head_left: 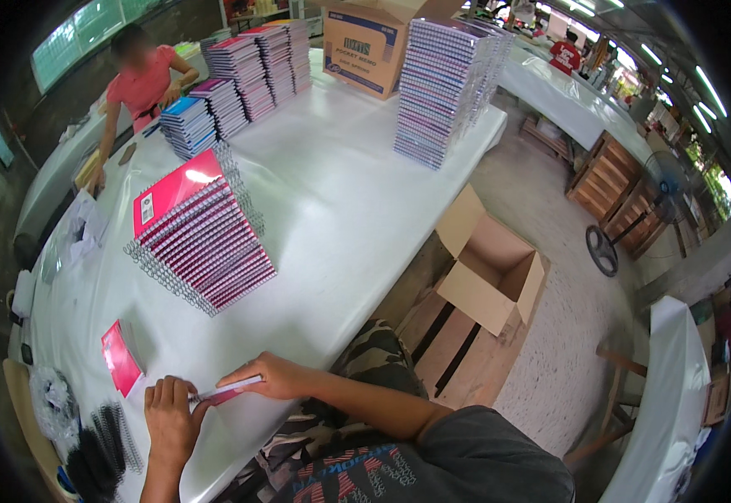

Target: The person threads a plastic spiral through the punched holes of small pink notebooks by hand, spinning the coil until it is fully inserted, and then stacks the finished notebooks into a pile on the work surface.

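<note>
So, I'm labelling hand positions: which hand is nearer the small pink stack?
Left. The left hand is just right of the small pink stack, closer to the person's body; the right hand is farther right, beyond the left.

A large table [340, 193], covered with a shiny white sheet, takes the middle of the room. At the upper left, a pale green window [76, 40] is set in a dark wall [34, 113]. The floor [541, 360] is grey. Toward the upper right there stands a second long table [562, 102], also covered in white, with brown wooden crates [607, 174] near it. A standing fan [664, 178] is just beside these crates. Under the dark roof [671, 38], bright tube lights [711, 90] are shining.
</note>
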A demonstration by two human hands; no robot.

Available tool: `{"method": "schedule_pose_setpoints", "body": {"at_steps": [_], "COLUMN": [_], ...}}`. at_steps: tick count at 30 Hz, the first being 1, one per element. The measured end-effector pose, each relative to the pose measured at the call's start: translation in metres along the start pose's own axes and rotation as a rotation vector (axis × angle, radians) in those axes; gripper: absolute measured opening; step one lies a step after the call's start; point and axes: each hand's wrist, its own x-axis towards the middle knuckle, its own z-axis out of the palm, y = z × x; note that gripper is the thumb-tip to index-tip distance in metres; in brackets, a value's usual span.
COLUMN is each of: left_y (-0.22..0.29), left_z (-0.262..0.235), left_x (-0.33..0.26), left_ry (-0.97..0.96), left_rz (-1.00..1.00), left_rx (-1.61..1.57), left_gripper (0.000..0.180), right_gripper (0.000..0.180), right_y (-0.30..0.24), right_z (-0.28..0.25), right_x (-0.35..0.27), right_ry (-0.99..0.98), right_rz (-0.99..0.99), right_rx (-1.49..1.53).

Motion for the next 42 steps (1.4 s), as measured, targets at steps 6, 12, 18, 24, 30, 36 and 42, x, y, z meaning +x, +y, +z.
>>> {"method": "schedule_pose_setpoints", "body": {"at_steps": [6,12,18,24,30,36,42], "left_y": [-0.001,0.000,0.000,0.005,0.019,-0.022,-0.001], "left_z": [0.000,0.000,0.001,0.016,0.119,0.117,0.098], "left_x": [-0.004,-0.011,-0.016,-0.025,-0.107,-0.091,-0.091], "left_ry": [-0.052,0.071,0.062,0.193,0.206,0.672,0.655], "left_rz": [0.025,0.005,0.044,-0.047,0.014,-0.304,-0.118], "left_rx": [-0.010,-0.043,-0.042,0.153,0.060,-0.059,0.231], "left_gripper": [0.026,0.026,0.024,0.067,0.117,0.110,0.114], "right_gripper": [0.030,0.030,0.031,0.035,0.047,0.049,0.056], "right_y": [0.005,-0.002,0.004,0.001,0.003,0.019,0.014], "right_z": [0.003,0.005,0.013,0.027,0.040,0.073,0.060], "right_x": [-0.005,-0.007,-0.011,-0.020,-0.033,-0.035,-0.040], "right_ry": [-0.026,0.042,0.029,0.047,0.086,-0.036,-0.004], "right_rz": [-0.014,-0.036,-0.008,-0.007,0.015,-0.295,-0.300], "right_rx": [-0.085,-0.073,-0.104,-0.100,-0.052,-0.299,-0.283]}}
